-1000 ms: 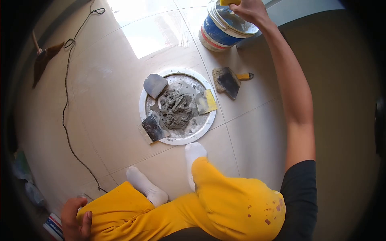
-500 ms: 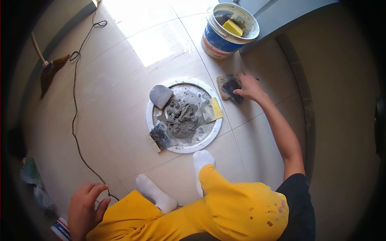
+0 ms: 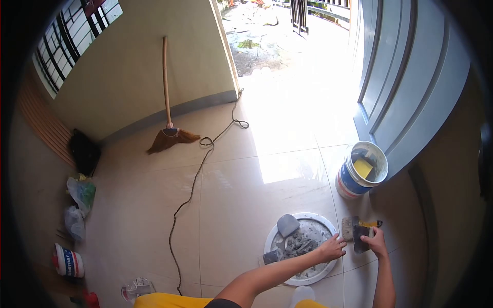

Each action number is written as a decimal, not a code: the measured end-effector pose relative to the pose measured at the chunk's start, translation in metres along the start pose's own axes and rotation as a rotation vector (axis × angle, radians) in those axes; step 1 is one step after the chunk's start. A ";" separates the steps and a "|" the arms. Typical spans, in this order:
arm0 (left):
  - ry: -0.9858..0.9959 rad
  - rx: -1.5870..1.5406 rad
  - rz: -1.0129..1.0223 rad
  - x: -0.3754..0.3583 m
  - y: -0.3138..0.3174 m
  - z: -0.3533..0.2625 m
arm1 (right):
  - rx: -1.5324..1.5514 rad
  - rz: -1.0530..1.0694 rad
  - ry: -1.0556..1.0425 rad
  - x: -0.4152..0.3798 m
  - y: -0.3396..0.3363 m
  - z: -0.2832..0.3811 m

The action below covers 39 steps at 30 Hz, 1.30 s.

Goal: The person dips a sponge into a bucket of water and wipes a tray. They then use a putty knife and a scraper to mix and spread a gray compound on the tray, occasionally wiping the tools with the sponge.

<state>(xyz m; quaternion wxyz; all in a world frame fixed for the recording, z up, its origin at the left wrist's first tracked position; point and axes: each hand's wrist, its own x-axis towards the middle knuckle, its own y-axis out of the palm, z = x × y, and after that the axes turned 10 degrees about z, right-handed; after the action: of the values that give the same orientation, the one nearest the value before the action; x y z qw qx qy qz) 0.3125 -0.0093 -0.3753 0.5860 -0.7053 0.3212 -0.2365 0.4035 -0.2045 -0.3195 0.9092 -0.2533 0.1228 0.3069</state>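
My right hand (image 3: 379,242) grips a dark flat putty spreader (image 3: 360,245) low over the tiles. Beside it lies a wide paintbrush (image 3: 349,227) with pale bristles and a yellow handle. My left hand (image 3: 333,248) reaches over the right rim of a round metal tray (image 3: 269,240), fingers stretched out and apart, holding nothing visible. Wet grey mortar (image 3: 300,245) is heaped in the tray. A rounded grey scraper (image 3: 288,225) rests on its far edge and a dark flat spreader (image 3: 272,256) on its left edge. The yellow-edged spreader is hidden by my left hand and forearm.
A white and blue bucket (image 3: 352,182) with a yellow item inside stands by the grey door (image 3: 405,77). A dark cord (image 3: 191,192) crosses the tiles. A broom (image 3: 168,134) leans on the wall. Plastic bags (image 3: 81,195) and a small tub (image 3: 68,261) lie at left.
The view has tilted up towards the doorway. My left hand has moved from beside my leg across to the tray. My right hand has drawn the dark spreader off the brush.
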 end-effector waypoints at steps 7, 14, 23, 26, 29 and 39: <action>-0.009 0.027 0.066 0.011 0.023 -0.002 | 0.942 -0.148 0.057 -0.057 0.016 -0.004; -0.096 0.108 0.055 0.009 -0.004 0.002 | 1.066 0.029 0.170 -0.075 0.040 -0.015; -0.994 -0.971 -0.374 -0.106 -0.048 -0.018 | 0.096 0.034 0.056 -0.097 0.095 0.036; -1.222 -1.361 -0.612 -0.133 -0.023 -0.034 | -0.299 0.090 -0.251 -0.100 0.130 0.058; -1.264 -1.566 -0.820 -0.149 -0.016 -0.056 | -0.500 0.216 -0.298 -0.104 0.154 0.079; -1.442 -1.599 -0.966 -0.158 -0.022 -0.089 | -0.960 0.373 -0.539 -0.102 0.190 0.089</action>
<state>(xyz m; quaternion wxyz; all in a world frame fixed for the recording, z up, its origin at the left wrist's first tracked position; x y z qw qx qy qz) 0.1451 0.0485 -0.3295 -0.1264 -0.8910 -0.3276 0.2879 0.2123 -0.0778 -0.2791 0.6220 -0.5243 -0.2233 0.5369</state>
